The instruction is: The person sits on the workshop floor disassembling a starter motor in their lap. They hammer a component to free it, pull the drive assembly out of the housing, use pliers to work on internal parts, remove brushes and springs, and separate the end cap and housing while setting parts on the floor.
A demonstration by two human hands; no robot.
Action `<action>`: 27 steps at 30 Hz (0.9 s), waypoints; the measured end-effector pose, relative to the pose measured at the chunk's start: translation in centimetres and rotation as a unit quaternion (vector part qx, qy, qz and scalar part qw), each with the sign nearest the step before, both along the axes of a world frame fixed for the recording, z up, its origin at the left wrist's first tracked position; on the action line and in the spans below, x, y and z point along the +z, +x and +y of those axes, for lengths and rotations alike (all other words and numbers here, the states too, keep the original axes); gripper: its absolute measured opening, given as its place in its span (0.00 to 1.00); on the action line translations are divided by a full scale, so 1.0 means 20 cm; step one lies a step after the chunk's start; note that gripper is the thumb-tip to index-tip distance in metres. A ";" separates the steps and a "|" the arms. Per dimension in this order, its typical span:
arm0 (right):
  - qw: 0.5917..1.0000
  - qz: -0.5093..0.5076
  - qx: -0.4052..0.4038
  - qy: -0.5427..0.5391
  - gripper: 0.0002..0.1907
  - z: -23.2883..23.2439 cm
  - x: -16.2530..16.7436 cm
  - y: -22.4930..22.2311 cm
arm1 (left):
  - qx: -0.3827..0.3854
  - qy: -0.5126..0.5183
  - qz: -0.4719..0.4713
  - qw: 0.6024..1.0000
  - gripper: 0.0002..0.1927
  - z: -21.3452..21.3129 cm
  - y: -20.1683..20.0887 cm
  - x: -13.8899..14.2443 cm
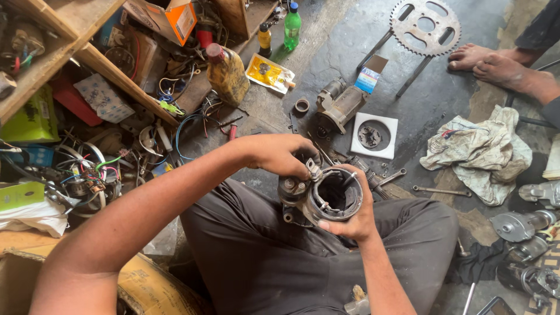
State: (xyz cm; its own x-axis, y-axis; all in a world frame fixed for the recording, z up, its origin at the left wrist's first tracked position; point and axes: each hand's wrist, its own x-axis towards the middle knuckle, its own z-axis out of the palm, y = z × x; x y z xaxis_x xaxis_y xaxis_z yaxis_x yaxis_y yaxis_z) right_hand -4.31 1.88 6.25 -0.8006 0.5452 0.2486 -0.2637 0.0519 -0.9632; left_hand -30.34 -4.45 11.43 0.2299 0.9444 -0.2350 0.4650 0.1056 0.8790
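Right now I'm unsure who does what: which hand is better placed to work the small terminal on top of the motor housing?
Left. The left hand already has its fingertips on the terminal atop the motor housing, while the right hand cradles the housing's open end from below, steadying it.

Big toothed sprocket (425, 26) lies flat top right on the concrete floor (326, 52), w/ a green bottle (292, 27) and yellow oil jug (227, 73) further left by the wooden shelf (105, 70). Mid-floor: spare motor unit (339, 104) just beside a white square tile (374, 135) w/ a small gear on it. Dirty rag (481, 153) to the right, a spanner (441, 191) just below it.
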 end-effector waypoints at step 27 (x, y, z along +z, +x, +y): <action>0.999 -0.032 -0.014 0.022 0.55 0.00 0.00 0.00 | 0.208 0.024 -0.338 0.917 0.07 -0.15 0.22 -0.10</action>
